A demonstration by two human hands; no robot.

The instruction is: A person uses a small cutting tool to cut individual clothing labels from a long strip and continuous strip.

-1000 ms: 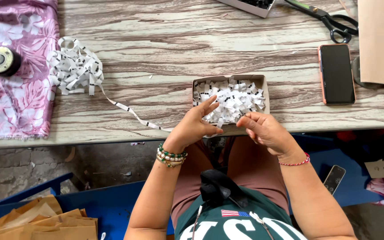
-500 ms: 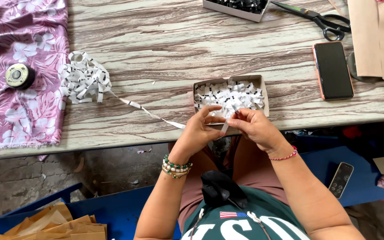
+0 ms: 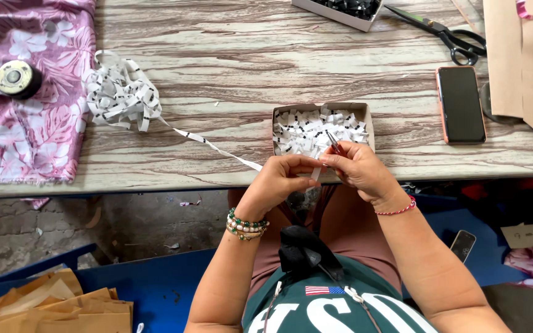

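Left hand pinches end of ribbon, which trails to pile at 10 o'clock. Right hand grips small snips, blades up. Box of cut pieces sits at 12. Imo keep ribbon taut, snip square, drop straight in.

White ribbon with black marks, pink floral cloth, black phone, grey-brown streaked table.
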